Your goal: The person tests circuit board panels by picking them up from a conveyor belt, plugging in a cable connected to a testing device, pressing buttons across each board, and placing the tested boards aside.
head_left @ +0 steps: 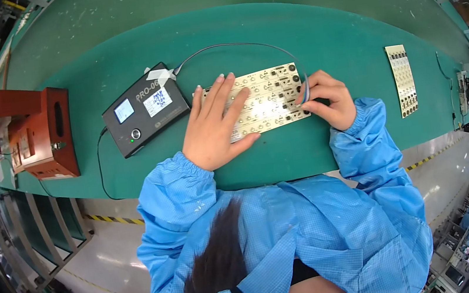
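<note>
A pale circuit board panel [264, 104] with rows of small parts lies flat on the green bench mat. My left hand [216, 119] rests on its left part, fingers spread, covering that end. At the right edge of the panel, my right hand [328, 98] is pinched on a thin wire lead [306, 88]; the tip between the fingers is hidden. From there a dark cable [239, 43] arcs back to a black programmer box [145, 109] marked "PRO-06", which has a lit small screen, a white label and a green light.
A reddish-brown machine [43, 136] stands at the left of the bench. Another circuit board panel [402, 81] lies to the right. The box's power cord [101, 170] runs toward the bench's front edge. Metal racking [38, 231] stands below left.
</note>
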`<action>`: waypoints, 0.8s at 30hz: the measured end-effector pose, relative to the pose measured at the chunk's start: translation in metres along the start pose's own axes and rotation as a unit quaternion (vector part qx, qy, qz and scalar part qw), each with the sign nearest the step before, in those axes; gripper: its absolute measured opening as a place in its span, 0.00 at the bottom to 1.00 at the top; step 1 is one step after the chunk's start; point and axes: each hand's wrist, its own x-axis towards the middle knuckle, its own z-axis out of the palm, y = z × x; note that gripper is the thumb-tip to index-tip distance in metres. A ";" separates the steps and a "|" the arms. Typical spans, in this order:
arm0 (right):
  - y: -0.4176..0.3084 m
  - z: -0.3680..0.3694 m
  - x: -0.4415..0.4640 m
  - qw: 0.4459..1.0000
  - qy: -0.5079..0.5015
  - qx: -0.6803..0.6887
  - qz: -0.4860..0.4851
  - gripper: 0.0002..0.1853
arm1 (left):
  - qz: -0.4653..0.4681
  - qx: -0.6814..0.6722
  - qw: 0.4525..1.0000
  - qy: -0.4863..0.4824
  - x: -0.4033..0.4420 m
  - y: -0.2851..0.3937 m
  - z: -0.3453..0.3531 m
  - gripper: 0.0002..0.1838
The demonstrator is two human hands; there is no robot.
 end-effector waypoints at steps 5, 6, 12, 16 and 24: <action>0.001 0.001 0.000 0.999 -0.029 -0.031 0.007 0.06 | -0.003 0.002 1.000 0.014 0.000 0.000 0.002 0.40; 0.001 0.002 0.000 0.999 -0.033 -0.032 0.009 0.06 | 0.000 0.003 1.000 0.014 0.000 -0.001 0.002 0.40; 0.001 0.004 0.001 0.998 -0.044 -0.040 0.013 0.07 | 0.004 -0.002 1.000 0.018 -0.001 -0.002 0.002 0.39; 0.000 0.005 0.002 0.998 -0.042 -0.040 0.003 0.07 | 0.006 -0.003 1.000 0.019 -0.001 -0.003 0.003 0.39; -0.001 0.006 0.003 0.997 -0.050 -0.061 -0.005 0.08 | 0.007 0.002 1.000 0.014 -0.002 -0.004 0.002 0.38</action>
